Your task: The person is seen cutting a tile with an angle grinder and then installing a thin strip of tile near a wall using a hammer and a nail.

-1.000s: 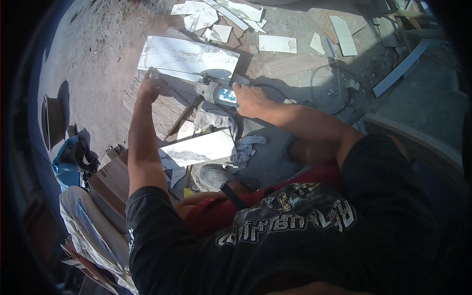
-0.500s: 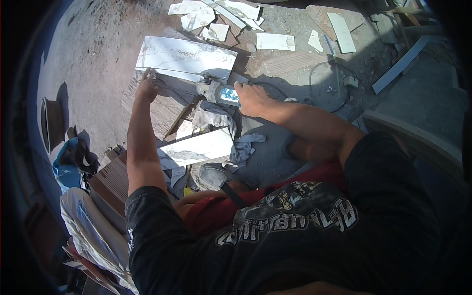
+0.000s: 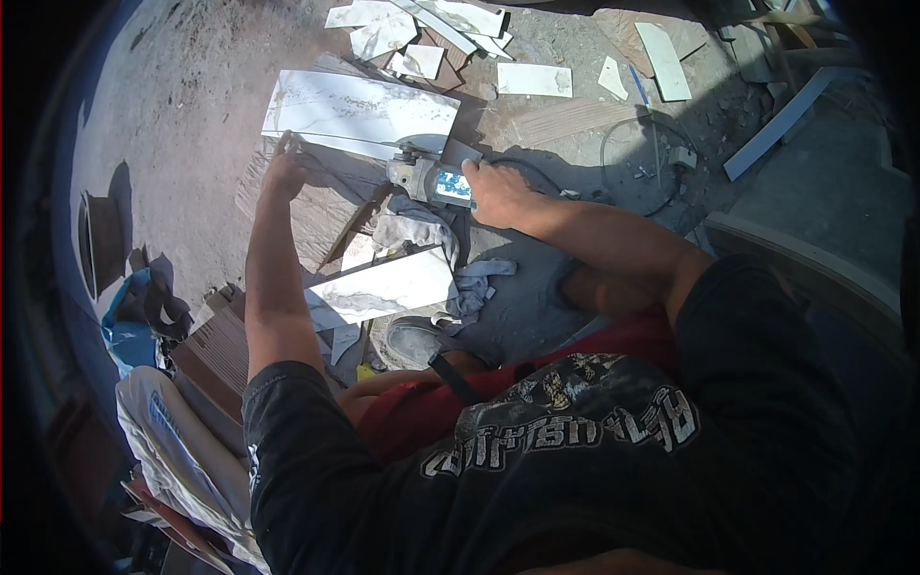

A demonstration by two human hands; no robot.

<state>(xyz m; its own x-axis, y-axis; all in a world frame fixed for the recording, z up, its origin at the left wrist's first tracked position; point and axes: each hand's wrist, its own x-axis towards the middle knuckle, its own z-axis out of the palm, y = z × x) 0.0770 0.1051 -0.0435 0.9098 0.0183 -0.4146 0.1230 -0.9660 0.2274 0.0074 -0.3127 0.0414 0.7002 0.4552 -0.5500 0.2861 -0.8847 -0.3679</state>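
A white marble-look tile with grey veins lies at the far left of my reach, on rough brown slabs. A thin dark line runs along its near side. My left hand holds the tile's near left corner, fingertips at the edge. My right hand is wrapped around the body of an angle grinder, a grey-headed tool with a blue and white label. The grinder's disc end meets the tile's near edge towards the right; the exact contact is too small to tell.
Another veined tile piece and a dusty rag lie nearer, beside my shoe. Broken tile pieces are heaped at the back. A cable loops on the ground at right. Brown ribbed tiles stand at left.
The grinder and my right hand have shifted slightly right along the tile's near edge. My left hand stays at the tile's corner.
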